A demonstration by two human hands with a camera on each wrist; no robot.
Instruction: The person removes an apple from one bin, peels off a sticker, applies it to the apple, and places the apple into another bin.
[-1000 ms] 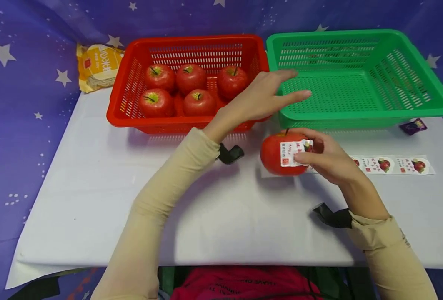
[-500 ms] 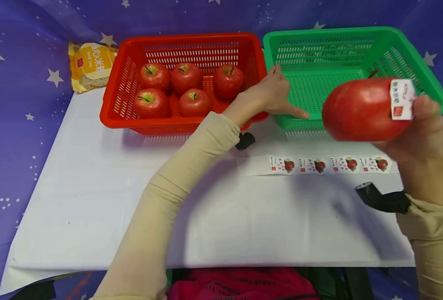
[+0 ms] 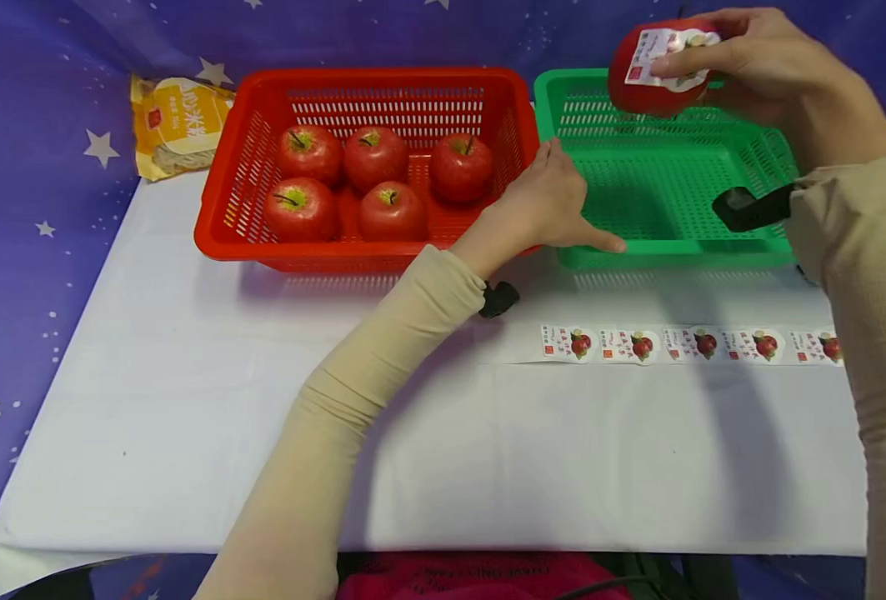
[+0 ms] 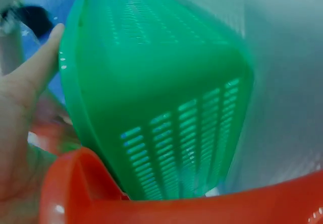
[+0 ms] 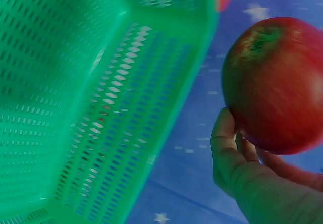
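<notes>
Starry purple-blue cloth (image 3: 382, 37) is hanging behind a white-covered table (image 3: 262, 417). Your right hand (image 3: 776, 71) is holding a red apple (image 3: 656, 93) aloft; in the head view it is overlapping the far rim of the green plastic basket (image 3: 683, 247), and the right wrist view is showing it clear of that rim. Your fingers are clamping round the fruit, thumb pressing its white label (image 3: 651, 54). Your left hand (image 3: 543, 200) is resting at the green basket's left near corner, thumb stretching apart along the rim, fingers lying close together. Beside it, five apples (image 3: 461, 167) are sitting in the red plastic basket (image 3: 315, 252). Nearer you, a strip of apple stickers (image 3: 684, 344) is lying flat; far left, a yellow food packet (image 3: 187, 125) is leaning by the red basket.
</notes>
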